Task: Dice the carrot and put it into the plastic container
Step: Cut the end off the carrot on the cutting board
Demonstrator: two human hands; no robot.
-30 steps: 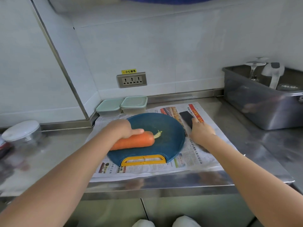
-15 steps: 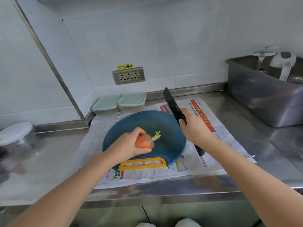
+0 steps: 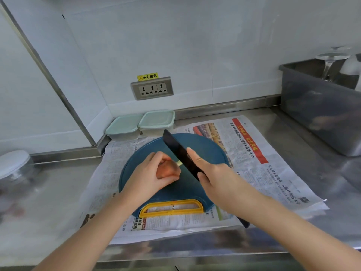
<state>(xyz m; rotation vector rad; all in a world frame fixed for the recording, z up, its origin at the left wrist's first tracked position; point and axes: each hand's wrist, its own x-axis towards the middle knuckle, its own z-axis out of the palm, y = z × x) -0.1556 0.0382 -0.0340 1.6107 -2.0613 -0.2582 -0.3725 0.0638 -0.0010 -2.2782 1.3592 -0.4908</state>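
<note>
Where the steel counter (image 3: 48, 192) runs out left of the blue cutting board (image 3: 181, 192), a white-lidded jar (image 3: 13, 167) sits well apart from it, blurred. Newspaper (image 3: 273, 173) lies under the board. Behind the board, against the wall: left plastic container (image 3: 124, 127) and right plastic container (image 3: 157, 120), side by side, lids on. Wall socket (image 3: 152, 88) above them.

On the board: my left hand (image 3: 150, 177) curls over the carrot (image 3: 167, 170), fingers and thumb wrapped round it. Only the orange end and a bit of pale stem show. Carrot sits roughly mid-board.

Just right of it, the black knife (image 3: 179, 153) slants across the board, tip toward the far-left rim. Can't tell if the edge touches the carrot. My right hand (image 3: 216, 177) grips the knife handle, one finger stretched along the blade's side. Handle butt pokes out under my wrist, past the board's near-right edge. Yellow handle (image 3: 172, 209) at the board's near edge.

Far right of the board: grey tub (image 3: 322, 106) on the counter, stemmed glass (image 3: 330, 61) in it.
</note>
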